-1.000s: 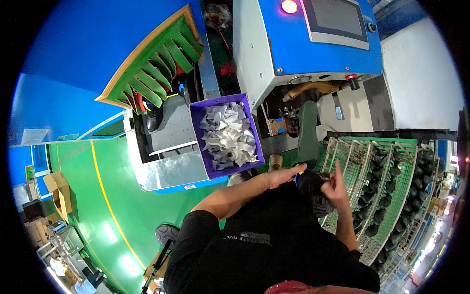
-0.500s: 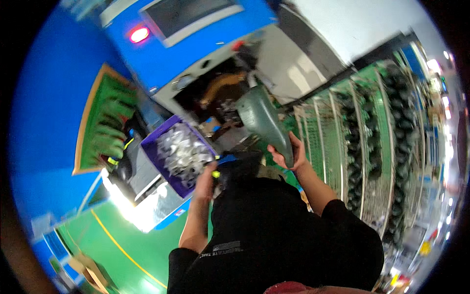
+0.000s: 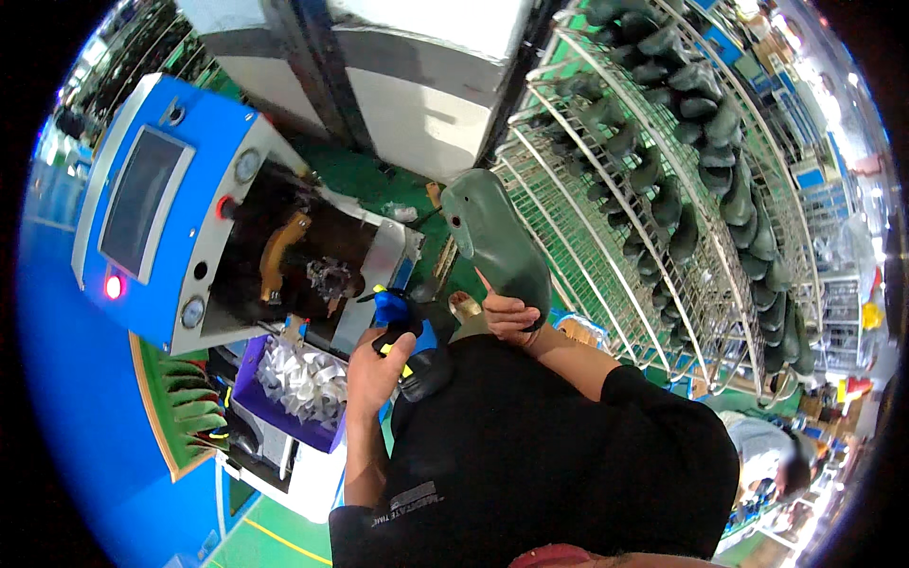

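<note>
One green last (image 3: 500, 235) juts beyond gripping right hand (image 3: 511, 316); left hand (image 3: 373, 367) clasps black shoe (image 3: 429, 372).

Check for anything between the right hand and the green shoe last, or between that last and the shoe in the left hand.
Nothing visible: the right hand grips the shoe last at its lower end, and an open gap separates it from the black and blue shoe in the left hand.
</note>
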Tool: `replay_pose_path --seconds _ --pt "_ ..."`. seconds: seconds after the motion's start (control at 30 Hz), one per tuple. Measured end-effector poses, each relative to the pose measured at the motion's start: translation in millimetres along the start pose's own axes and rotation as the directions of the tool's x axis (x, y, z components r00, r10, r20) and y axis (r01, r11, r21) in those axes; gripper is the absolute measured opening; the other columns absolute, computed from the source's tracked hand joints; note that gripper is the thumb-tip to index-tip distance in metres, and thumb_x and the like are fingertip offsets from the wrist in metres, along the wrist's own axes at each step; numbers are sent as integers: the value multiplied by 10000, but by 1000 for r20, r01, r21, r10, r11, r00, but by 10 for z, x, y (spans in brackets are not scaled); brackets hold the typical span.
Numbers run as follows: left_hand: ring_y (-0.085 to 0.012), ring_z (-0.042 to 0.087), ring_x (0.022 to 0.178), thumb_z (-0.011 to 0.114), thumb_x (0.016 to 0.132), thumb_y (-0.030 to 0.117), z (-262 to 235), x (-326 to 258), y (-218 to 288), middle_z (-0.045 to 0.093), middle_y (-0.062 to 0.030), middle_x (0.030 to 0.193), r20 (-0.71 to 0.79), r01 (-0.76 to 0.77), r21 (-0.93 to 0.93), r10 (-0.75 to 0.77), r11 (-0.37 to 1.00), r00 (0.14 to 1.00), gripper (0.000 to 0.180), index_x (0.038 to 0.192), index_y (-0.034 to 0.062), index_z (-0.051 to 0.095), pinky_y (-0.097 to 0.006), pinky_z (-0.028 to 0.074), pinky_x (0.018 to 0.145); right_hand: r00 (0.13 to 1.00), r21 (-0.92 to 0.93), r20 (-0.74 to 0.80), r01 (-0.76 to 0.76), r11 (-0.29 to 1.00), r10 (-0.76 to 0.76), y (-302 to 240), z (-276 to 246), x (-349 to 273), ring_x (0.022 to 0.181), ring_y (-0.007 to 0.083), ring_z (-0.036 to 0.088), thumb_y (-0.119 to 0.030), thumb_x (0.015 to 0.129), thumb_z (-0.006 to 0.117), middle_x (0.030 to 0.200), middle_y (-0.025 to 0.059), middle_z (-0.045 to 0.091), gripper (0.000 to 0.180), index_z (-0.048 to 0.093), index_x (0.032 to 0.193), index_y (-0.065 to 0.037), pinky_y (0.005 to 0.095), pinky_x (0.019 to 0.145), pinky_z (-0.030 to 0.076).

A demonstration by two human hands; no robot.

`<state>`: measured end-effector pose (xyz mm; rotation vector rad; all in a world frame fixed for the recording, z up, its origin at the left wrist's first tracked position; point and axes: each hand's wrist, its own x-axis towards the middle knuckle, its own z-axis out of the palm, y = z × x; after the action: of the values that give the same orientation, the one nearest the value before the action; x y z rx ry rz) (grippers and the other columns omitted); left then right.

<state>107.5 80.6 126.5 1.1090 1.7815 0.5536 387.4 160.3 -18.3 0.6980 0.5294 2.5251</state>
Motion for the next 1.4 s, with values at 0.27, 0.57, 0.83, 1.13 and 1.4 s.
replay_pose_path --seconds 0.27,0.57,0.83,1.13,1.4 --pt "-367 669 874 709 889 375 258 128 439 684 -223 963 -39 -101 109 106 989 994 447 999 -56 673 -422 509 794 985 62 160 53 997 -62 29 565 -23 530 166 654 -217 1080 469 843 169 622 438 468 1476 -30 241 443 500" --pt "-252 652 957 679 932 359 453 249 532 718 -174 1037 -11 38 27 -38 999 999 529 1231 -77 653 -374 498 910 986 -272 20 163 948 -164 -358 712 -359 662 181 688 -609 1007 514 777 60 607 658 603 1040 43 305 614 554" --pt "-243 533 1273 656 970 449 589 535 506 604 -176 1389 137 -197 -67 204 978 969 745 1475 -71 485 -346 358 1115 387 -998 -54 8 62 -921 -132 1673 -1071 1157 215 615 -290 809 853 1364 139 598 938 371 1541 44 358 1086 440" --pt "-240 526 1309 653 949 338 574 830 584 569 -180 1447 198 -24 120 0 993 980 647 1463 -37 530 -350 363 1124 -431 -458 619 -877 145 -656 207 2431 -2574 1168 457 628 -329 860 773 1310 283 631 937 271 1601 -51 482 973 521" --pt "-191 617 1070 745 911 319 687 832 768 666 -115 1237 266 39 113 -68 993 961 613 1369 -60 595 -313 478 945 -181 -291 630 -957 -13 -755 -1145 2888 -4192 1330 359 517 -533 847 712 1435 199 553 664 616 1333 -91 463 1106 418"
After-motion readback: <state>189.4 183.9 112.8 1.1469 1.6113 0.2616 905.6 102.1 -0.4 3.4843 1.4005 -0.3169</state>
